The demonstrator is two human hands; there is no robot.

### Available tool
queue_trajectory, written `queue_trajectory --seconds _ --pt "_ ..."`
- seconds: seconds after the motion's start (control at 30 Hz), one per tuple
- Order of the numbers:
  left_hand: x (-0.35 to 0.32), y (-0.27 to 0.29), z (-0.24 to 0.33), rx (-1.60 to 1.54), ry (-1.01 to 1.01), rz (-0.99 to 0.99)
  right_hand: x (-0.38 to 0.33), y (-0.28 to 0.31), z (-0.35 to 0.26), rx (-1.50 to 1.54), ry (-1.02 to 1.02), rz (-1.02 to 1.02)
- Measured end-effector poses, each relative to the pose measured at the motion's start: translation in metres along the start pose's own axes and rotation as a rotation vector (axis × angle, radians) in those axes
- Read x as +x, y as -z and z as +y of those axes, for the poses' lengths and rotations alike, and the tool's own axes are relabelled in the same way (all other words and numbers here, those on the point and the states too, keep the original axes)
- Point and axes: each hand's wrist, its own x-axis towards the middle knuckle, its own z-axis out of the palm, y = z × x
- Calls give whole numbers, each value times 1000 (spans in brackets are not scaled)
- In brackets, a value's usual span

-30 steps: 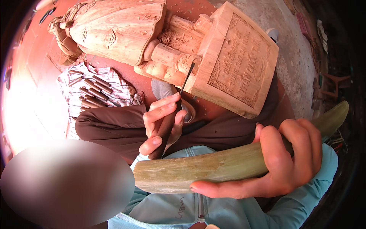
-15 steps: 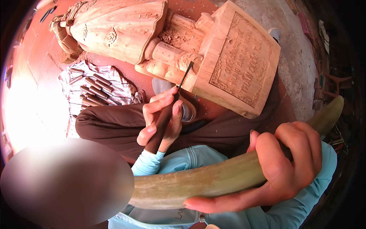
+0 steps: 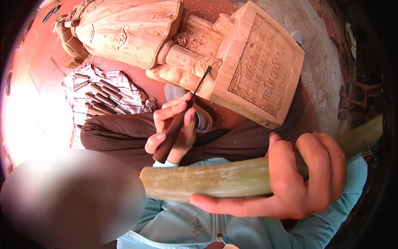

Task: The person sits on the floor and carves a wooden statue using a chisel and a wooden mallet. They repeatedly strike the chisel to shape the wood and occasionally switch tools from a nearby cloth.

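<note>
My left hand (image 3: 172,126) is closed round the dark wooden handle of a carving chisel (image 3: 172,133). Its thin metal blade points up and away, and the tip lies over the carved scroll beside the statue's base; whether it touches the wood I cannot tell. Closer to me, my right hand (image 3: 309,178) grips a long, curved, greenish-brown club (image 3: 224,177) that lies across my front, with the thumb up and one finger stretched along its lower side. The pale wooden statue (image 3: 128,33) lies on its side, its base (image 3: 265,66) carrying a carved panel.
Several dark-handled tools (image 3: 101,97) rest on a striped cloth (image 3: 128,89) to the left. My crossed legs in brown trousers (image 3: 120,133) are between me and the statue. Wood chips lie on the reddish floor (image 3: 45,45). A blurred patch covers the lower left.
The club in my right hand has risen in the view and turned slightly, its left end now higher. My left hand with the chisel has barely shifted; the statue stays put.
</note>
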Motion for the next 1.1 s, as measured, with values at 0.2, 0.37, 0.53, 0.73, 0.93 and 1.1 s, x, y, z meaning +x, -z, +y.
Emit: queue_trajectory --seconds 0.2,0.37,0.53,0.73,0.93,1.1 --pt "1 2 -6 -73 12 36 0 4 0 -16 -51 4" --pt "5 5 -8 -104 47 38 12 -4 -18 -21 -114 26" --pt "5 10 -9 -144 89 39 2 -23 -22 -125 -174 125" --pt "11 9 -2 -330 2 146 -6 -18 1 -22 8 -1" --pt "4 10 -1 -180 118 25 -17 -18 5 45 -20 -13" --pt "8 8 2 -96 94 -21 -21 -20 7 82 -8 78"
